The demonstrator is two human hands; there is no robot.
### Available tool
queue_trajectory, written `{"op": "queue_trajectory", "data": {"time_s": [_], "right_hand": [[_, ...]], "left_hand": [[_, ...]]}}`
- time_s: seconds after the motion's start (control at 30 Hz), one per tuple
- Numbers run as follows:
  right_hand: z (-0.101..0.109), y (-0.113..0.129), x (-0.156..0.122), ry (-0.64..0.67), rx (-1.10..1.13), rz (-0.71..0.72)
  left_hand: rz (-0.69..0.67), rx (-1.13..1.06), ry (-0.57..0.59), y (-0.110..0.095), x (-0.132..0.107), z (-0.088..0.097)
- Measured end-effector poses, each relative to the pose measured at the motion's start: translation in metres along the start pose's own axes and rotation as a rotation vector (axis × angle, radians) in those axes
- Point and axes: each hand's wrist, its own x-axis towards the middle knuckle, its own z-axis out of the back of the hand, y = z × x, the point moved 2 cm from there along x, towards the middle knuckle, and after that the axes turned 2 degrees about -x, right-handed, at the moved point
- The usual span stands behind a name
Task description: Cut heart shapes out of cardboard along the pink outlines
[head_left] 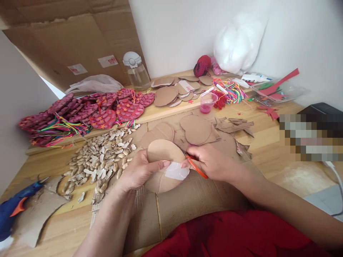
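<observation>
My left hand (pixel 139 171) is closed on a brown cardboard cutout (pixel 163 151) with a rounded top, thumb pressed on its face beside a white label patch (pixel 176 172). My right hand (pixel 211 162) grips orange-handled scissors (pixel 197 167), whose blades meet the cutout's right edge. Both hands hover over a flat sheet of cardboard (pixel 193 203) on the wooden floor. More cut cardboard shapes (pixel 197 129) lie just beyond the hands.
A heap of peanut shells (pixel 103 159) lies left of the hands. Finished red patterned pieces with coloured cords (pixel 85 112) fill the back left. A blue glue gun (pixel 16 208) lies at the far left. A pink cup (pixel 207 102), a water bottle (pixel 136 71) and cardboard scraps (pixel 235 125) stand behind.
</observation>
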Motion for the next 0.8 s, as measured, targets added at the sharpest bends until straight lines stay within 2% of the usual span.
{"op": "queue_trajectory", "data": {"time_s": [0.17,0.37,0.8], "right_hand": [[0.0011,0.0003,-0.0002,-0.032,-0.039,-0.003],[0.0027,0.0032,-0.0009,-0.01,-0.02,0.012],[0.0098,0.0012,-0.0036,-0.06,0.0,-0.023]], "left_hand": [[0.01,0.053,-0.003,-0.0018,-0.0017,0.0016],[-0.035,0.172,0.104,-0.0012,-0.0013,0.0004],[-0.033,0.185,0.129,-0.0027,-0.0012,-0.0028]]}}
